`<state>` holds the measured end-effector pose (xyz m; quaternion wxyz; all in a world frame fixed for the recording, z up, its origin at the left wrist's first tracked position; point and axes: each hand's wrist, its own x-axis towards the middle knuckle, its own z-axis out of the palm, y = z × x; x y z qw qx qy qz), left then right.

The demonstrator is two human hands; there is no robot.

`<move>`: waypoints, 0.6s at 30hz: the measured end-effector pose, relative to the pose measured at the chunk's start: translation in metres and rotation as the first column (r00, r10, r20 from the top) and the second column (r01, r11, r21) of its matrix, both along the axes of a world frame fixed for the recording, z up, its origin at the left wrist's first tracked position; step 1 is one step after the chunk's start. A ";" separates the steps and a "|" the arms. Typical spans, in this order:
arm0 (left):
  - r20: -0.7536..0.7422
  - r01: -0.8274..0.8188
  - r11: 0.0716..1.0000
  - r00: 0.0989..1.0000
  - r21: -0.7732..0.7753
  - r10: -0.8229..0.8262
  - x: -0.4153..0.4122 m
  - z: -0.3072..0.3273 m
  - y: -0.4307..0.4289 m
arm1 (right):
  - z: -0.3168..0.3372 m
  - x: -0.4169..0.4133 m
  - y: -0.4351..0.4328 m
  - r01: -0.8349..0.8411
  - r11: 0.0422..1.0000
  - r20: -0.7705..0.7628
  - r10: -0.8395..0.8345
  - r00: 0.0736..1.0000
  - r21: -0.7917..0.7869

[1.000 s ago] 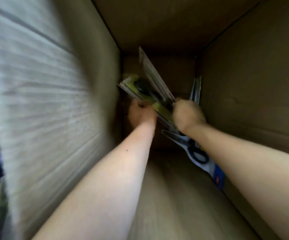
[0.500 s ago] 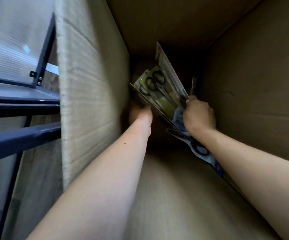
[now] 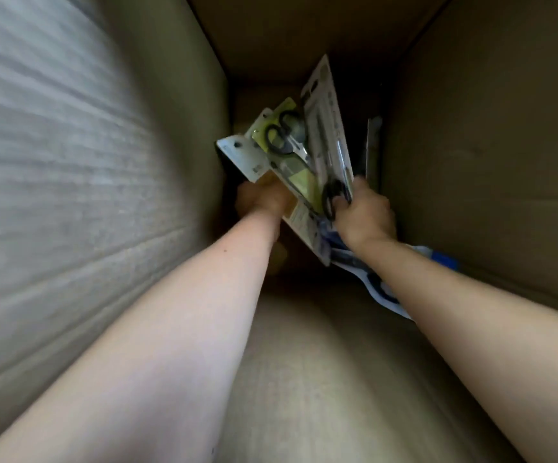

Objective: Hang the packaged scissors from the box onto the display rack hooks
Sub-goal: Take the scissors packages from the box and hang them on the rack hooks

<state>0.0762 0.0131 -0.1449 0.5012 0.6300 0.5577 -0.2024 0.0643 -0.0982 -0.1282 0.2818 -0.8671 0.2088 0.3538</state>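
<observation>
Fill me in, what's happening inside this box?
A person has both arms deep in a cardboard box. The right hand grips a fanned bunch of packaged scissors. The left hand is at the bunch's lower edge, its fingers hidden. A blue-carded pack lies under the right forearm, against the box wall. No display rack is in view.

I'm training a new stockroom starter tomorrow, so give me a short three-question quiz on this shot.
1. True or false: both the left hand and the right hand reach inside the cardboard box.
2. The scissors in the yellow-green pack have handles that are: A red, B black, C white.
3. Which hand grips the tall grey pack?
Key: 1 true; 2 B; 3 the right hand.
</observation>
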 end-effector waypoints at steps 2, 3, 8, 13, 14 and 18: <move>0.072 0.149 0.985 0.985 0.089 -0.156 0.000 0.028 -0.005 | 0.018 0.003 0.000 0.095 0.993 -0.020 -0.094 0.995 0.065; 0.111 0.218 0.969 0.967 0.118 -0.231 0.001 0.046 -0.008 | 0.032 0.003 0.000 0.125 0.988 -0.016 -0.124 0.992 0.095; 0.307 0.286 0.928 0.884 0.240 -0.352 0.004 0.145 -0.019 | 0.117 0.000 -0.006 0.129 0.988 0.112 -0.138 0.984 0.089; 0.547 0.290 0.891 0.709 0.349 -0.445 -0.001 0.269 -0.021 | 0.235 -0.021 -0.006 0.144 0.967 0.293 -0.203 0.934 0.212; 0.598 0.285 0.895 0.668 0.344 -0.443 -0.004 0.297 -0.022 | 0.259 -0.026 -0.009 0.156 0.951 0.315 -0.239 0.919 0.266; 0.752 0.211 0.901 0.497 0.378 -0.432 -0.013 0.405 -0.034 | 0.357 -0.035 -0.037 0.194 0.892 0.428 -0.375 0.822 0.408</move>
